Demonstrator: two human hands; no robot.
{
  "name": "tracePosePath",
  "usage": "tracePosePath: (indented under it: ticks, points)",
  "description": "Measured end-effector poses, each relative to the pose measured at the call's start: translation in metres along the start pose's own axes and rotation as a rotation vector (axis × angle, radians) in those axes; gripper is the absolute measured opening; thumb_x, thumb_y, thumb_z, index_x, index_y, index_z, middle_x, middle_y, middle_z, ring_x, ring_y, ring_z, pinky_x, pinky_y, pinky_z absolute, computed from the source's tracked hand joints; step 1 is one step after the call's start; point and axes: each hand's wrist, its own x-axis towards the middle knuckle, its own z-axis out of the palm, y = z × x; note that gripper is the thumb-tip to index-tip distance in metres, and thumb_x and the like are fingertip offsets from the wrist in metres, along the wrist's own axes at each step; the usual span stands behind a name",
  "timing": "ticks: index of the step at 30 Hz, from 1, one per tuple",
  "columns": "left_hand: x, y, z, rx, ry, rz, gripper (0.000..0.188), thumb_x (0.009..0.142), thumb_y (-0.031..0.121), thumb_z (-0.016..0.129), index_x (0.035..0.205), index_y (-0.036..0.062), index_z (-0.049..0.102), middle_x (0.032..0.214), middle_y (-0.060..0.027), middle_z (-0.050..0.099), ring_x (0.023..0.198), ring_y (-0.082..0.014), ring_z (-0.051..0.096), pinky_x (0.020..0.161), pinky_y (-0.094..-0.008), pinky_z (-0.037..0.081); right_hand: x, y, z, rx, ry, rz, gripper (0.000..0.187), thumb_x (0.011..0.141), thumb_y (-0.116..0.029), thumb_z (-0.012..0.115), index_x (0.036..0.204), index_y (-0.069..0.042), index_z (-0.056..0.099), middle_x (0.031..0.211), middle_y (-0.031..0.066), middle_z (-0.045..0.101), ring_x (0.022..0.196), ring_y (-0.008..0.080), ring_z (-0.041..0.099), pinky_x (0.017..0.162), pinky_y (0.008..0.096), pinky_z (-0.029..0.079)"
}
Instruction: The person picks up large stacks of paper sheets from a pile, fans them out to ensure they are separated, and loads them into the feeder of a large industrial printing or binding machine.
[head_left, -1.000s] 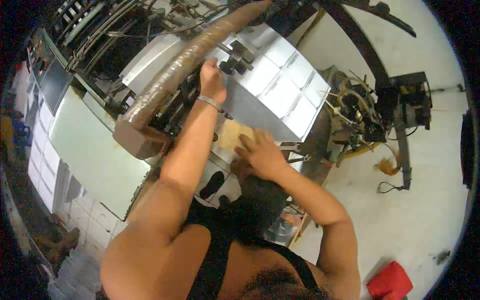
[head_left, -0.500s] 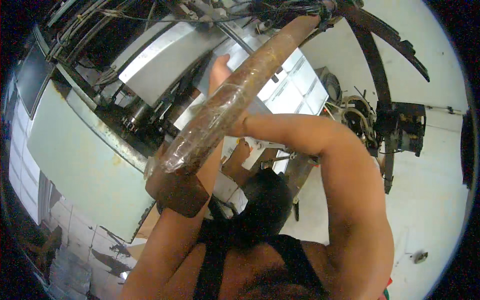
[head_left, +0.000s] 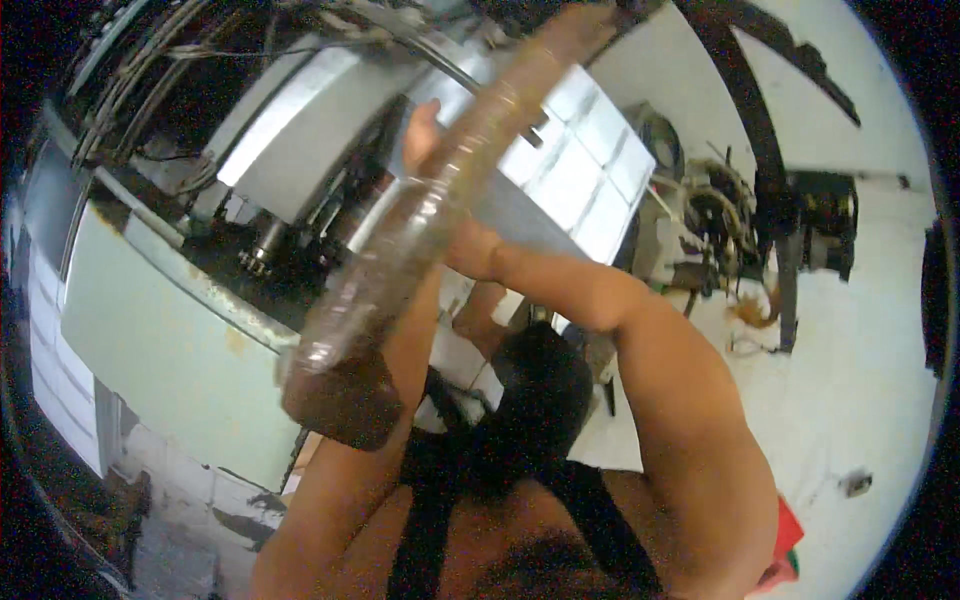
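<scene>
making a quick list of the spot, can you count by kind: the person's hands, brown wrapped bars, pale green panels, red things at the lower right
Hands: 2 (left hand, right hand, both partly hidden)
Brown wrapped bar: 1
Pale green panel: 1
Red thing: 1
Total: 5

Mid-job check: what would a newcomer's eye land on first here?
The brown, plastic-wrapped beam slants across the middle, the left hand showing beyond its edge. Right of centre, a bright white printed sheet catches the eye. A red object stands out at lower right.
</scene>
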Motion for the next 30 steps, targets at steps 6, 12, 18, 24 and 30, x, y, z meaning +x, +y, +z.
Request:
tracePosePath:
  ticks: [6,12,18,24,30]
  points:
    - [-0.008,0.021,0.006,-0.317,-0.098,-0.038,0.034,0.09,0.036,0.042,0.106,0.012,0.06,0.098,-0.0042,0.064,0.085,-0.0188,0.061,0.074,-0.0314,0.049,-0.12,0.074,0.068,0.436,0.223,0.065,0.051,0.068,-0.028,0.063,0.118,-0.016,0.06,0.134,0.0168,0.042,0.122,0.0371,0.041,0.103,0.046,0.032]
    - [-0.014,0.002,0.017,-0.394,-0.055,-0.214,0.064,0.078,0.067,0.048,0.111,0.0126,0.058,0.103,-0.0046,0.061,0.096,-0.0209,0.054,0.091,-0.0431,0.037,-0.241,0.106,0.187,0.614,0.671,0.325,0.045,0.071,-0.03,0.066,0.112,-0.013,0.06,0.127,0.0178,0.047,0.116,0.0347,0.047,0.098,0.0435,0.039]
    - [-0.01,-0.001,0.0,-0.188,-0.196,-0.318,0.085,0.071,0.075,0.041,0.118,0.005,0.05,0.121,-0.014,0.048,0.112,-0.0276,0.04,0.1,-0.0528,0.022,-0.223,0.079,0.279,0.583,0.925,0.953,0.053,0.075,-0.021,0.062,0.124,-0.011,0.048,0.121,0.0175,0.05,0.114,0.0377,0.046,0.093,0.0408,0.041]
    - [-0.021,0.017,0.017,-0.651,-0.105,-0.652,0.1,0.068,0.074,0.044,0.134,0.0006,0.033,0.144,-0.017,0.027,0.133,-0.0329,0.022,0.107,-0.057,0.012,-0.167,0.099,0.267,-0.042,0.574,1.084,0.055,0.08,-0.03,0.061,0.13,-0.014,0.044,0.128,0.0228,0.044,0.114,0.0376,0.046,0.092,0.0447,0.041]
    - [0.025,0.006,-0.049,-1.645,-0.056,-1.286,0.066,0.077,0.065,0.044,0.114,0.0113,0.053,0.114,-0.0077,0.053,0.109,-0.025,0.045,0.1,-0.0565,0.025,-0.158,0.192,0.158,1.176,0.999,0.97,0.056,0.091,-0.05,0.041,0.113,-0.001,0.056,0.098,0.0166,0.059,0.096,0.0298,0.052,0.084,0.0416,0.039]
